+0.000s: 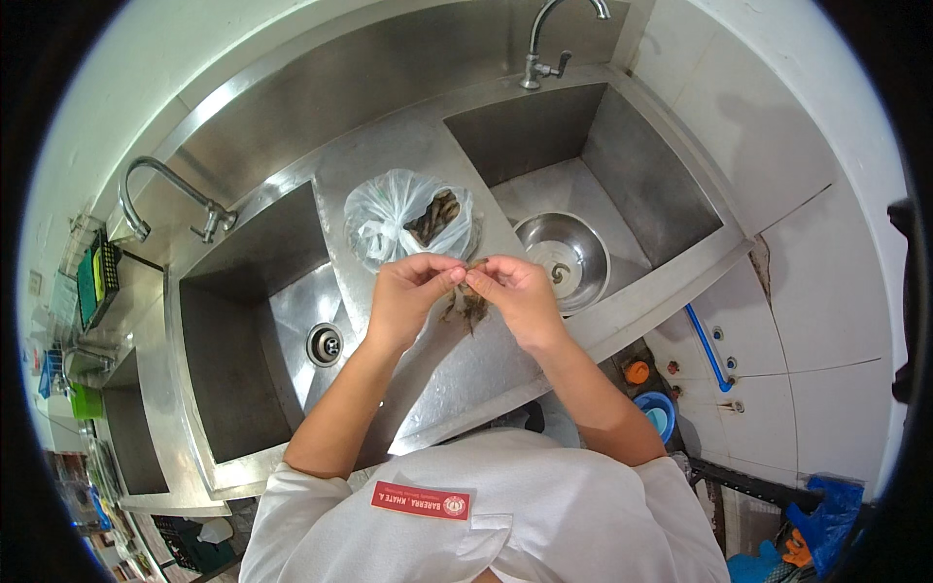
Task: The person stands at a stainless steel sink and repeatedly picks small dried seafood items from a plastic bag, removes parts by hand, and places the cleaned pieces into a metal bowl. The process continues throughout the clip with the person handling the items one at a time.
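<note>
My left hand (420,297) and my right hand (516,299) meet fingertip to fingertip over the steel counter between two sinks. Both pinch a shrimp (470,289), whose legs and feelers dangle below the fingers; the fingers partly cover it. Just beyond my left hand, an open clear plastic bag (386,211) lies on the counter with several dark, unpeeled shrimp (437,217) showing in its mouth. To the right, a round steel bowl (598,256) stands in the right sink, with what looks like a peeled shrimp (560,272) at its bottom.
The left sink (240,364) has a drain strainer (323,344). One curved faucet (171,184) rises behind it and another (537,51) behind the right sink (641,182). A raised counter edge runs before me. A blue basin (654,408) stands on the floor at right.
</note>
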A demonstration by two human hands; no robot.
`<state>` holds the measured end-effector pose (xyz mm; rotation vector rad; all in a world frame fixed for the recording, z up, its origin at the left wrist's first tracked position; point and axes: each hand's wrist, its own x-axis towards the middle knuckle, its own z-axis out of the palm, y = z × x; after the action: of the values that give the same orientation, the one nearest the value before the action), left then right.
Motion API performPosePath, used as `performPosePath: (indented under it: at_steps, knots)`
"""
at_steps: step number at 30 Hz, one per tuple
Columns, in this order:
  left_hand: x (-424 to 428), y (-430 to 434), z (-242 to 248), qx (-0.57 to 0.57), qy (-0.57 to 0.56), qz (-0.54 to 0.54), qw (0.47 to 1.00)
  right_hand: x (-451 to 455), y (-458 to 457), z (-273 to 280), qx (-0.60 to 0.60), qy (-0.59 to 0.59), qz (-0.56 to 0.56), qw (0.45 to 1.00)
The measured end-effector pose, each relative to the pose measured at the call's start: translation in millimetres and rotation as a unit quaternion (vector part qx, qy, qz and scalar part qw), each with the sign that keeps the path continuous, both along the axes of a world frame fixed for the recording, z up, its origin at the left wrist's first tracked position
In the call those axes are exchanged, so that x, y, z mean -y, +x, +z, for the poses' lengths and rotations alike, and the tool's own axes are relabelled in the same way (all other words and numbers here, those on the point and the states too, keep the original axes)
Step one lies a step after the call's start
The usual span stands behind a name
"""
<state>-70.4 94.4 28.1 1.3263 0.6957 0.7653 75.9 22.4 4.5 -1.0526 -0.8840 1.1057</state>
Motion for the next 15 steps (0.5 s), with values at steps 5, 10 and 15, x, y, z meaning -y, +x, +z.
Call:
performPosePath:
  at_steps: [5, 10, 15]
  knots:
    - [-1, -1, -5, 0.025, -0.049, -0.013, 0.998, 0, -7, -2, -0.015, 0.016, -0.022, 1.000]
    - [1, 2, -9, 0.004, -0.021, 0.005, 1.000, 0, -6, 3, 0.116, -0.017, -0.066, 0.991]
    - [2, 0, -6, 0.029, -0.069, -0.022, 0.997, 1, 1, 11, 0.459, 0.200, -0.170, 0.849]
